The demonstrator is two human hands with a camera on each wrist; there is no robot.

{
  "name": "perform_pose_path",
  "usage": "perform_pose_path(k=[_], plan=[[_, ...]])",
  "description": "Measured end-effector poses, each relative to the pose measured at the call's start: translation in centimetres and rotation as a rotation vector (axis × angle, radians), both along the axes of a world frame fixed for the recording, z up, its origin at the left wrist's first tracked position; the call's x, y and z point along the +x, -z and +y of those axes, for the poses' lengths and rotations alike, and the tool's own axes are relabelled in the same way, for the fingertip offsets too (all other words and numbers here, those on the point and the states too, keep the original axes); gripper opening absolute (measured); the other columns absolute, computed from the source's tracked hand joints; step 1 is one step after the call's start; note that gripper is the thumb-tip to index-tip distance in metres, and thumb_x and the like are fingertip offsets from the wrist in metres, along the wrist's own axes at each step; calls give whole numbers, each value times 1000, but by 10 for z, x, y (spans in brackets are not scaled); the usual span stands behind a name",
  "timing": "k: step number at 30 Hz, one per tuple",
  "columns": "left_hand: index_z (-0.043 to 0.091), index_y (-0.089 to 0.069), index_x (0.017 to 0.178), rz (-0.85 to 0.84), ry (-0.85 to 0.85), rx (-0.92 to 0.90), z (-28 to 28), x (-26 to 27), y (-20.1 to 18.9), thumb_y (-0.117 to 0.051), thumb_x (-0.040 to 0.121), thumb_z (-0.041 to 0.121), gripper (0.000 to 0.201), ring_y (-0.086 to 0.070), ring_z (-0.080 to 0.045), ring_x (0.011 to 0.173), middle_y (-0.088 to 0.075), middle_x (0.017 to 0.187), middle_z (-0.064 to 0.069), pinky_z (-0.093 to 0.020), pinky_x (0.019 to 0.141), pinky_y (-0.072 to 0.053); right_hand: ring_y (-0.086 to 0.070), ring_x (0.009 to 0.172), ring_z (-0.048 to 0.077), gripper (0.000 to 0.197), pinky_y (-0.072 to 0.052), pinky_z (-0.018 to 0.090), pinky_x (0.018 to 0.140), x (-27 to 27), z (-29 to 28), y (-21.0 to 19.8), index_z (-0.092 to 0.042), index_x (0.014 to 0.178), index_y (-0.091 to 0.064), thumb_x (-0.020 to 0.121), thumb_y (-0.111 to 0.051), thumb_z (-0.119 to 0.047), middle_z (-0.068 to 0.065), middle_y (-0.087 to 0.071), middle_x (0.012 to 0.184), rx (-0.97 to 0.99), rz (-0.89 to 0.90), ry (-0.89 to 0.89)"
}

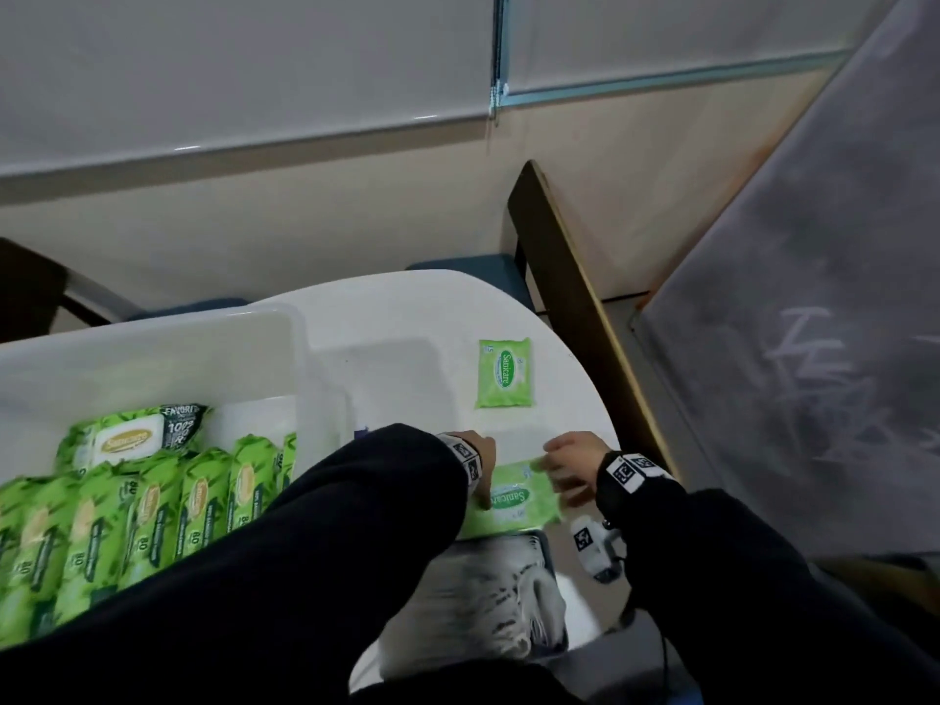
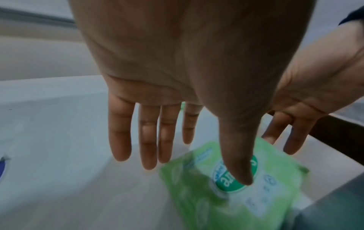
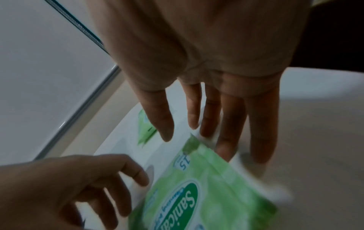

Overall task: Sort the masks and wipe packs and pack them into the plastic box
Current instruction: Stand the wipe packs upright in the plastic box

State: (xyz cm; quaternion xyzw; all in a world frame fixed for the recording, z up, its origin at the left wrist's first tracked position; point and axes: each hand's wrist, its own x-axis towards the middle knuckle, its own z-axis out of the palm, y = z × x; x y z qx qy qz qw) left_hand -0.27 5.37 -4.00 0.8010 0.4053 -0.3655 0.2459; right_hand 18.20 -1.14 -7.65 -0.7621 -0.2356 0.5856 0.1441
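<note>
Both hands are hovering spread over the small Sanicare wipe pack (image 1: 513, 498): left hand (image 1: 478, 452) and right hand (image 1: 569, 457) holding nothing. Probably best pinching both short ends before lifting toward the plastic box (image 1: 152, 358).

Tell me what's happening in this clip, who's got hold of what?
A person is sorting wipe packs at a white table. Both hands are over one small green wipe pack lying near the table's edge: the left hand and right hand have straight fingers, neither gripping it. Another small pack lies farther back. The plastic box already holds a row of larger packs.
</note>
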Motion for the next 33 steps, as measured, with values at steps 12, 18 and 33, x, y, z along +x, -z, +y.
perform_pose_path(k=[12, 18, 33], plan=[[19, -59, 125, -151, -236, 80, 17, 9, -5, -61, 96, 47, 40, -63, -32, 111, -64, 124, -8, -35, 81, -47, -65, 83, 26, 15, -53, 34, 73, 14, 56, 3, -16, 99, -71, 87, -77, -9, 12, -72, 97, 291, 122, 242], [11, -65, 107, -258, -507, 216, 44, -8, -67, -58, 96, 26, 20, -65, -33, 99, -66, 111, -12, -33, 73, -48, -67, 103, 36, 54, -59, 54, 92, 11, 123, 13, -8, 109, -66, 72, -80, -44, 17, -68, 115, 200, -125, 89], [10, -59, 127, -1221, -1420, 315, 28, -208, -213, -68, 90, -7, 42, -77, -27, 94, -78, 107, -12, -37, 72, -62, -67, 94, 35, 30, -56, 47, 94, -56, 141, 14, -13, 93, -66, 67, -79, -8, 19, -71, 104, 299, -104, -125]])
